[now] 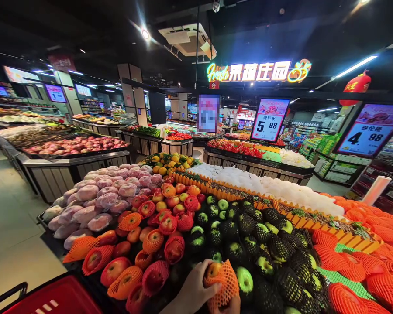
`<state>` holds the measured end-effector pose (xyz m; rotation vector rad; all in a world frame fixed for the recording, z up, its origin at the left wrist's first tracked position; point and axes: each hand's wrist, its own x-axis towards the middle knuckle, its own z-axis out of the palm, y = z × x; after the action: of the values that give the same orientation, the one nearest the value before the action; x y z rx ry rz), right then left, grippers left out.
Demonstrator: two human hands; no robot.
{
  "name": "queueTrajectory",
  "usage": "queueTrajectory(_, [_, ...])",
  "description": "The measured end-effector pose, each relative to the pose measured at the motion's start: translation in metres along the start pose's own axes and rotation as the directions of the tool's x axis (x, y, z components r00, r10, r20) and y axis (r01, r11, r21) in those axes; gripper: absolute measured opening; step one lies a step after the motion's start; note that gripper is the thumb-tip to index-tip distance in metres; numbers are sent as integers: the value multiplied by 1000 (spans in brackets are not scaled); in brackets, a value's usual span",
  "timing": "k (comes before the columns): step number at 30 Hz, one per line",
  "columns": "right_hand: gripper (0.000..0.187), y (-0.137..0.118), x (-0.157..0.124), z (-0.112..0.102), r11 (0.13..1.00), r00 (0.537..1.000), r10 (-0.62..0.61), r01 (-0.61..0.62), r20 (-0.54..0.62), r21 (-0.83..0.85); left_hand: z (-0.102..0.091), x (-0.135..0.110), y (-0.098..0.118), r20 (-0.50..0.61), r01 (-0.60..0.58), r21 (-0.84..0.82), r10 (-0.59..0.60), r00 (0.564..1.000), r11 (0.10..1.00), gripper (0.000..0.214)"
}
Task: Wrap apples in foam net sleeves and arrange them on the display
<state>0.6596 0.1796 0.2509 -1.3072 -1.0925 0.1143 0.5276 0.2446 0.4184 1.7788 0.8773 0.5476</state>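
An apple in an orange foam net (223, 283) is held low in front of me, above the front of the fruit display. My left hand (194, 285) comes in from the lower left, with its fingers and thumb closed around the apple's upper left side. Of my right hand (233, 306), only a small part shows at the bottom edge, gripping the net from below and the right. Red apples (152, 240) in orange and pink foam nets lie to the left of my hands. Green apples (245, 279), many in black nets, lie just behind and to the right.
A red shopping basket (52, 296) stands at the lower left. Wrapped pinkish fruit (98, 198) is piled at the display's left. An orange divider (281, 208) separates the green apples from white-wrapped fruit (265, 185). Orange-netted fruit (388, 288) fills the right. Price screens (270, 120) hang above.
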Motion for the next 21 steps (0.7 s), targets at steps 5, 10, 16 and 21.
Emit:
queueTrajectory(5, [36,1,9,-14,933,944,-326,312,-56,-177,-5,13,-19,-76,-11,-234,-7,997,972,43])
queueTrajectory(10, [47,-15,24,-10,852,885,-466,439,-28,-285,-9,20,-27,-147,7,-372,-66,987,928,50])
queueTrajectory(16, [36,-21,22,-4,928,937,-326,291,-127,-232,-14,15,-18,-99,6,-425,-53,994,905,51])
queueTrajectory(21, [45,-21,14,-4,979,983,-180,176,-27,-105,-15,8,-6,-1,-2,-358,1,1000,934,51])
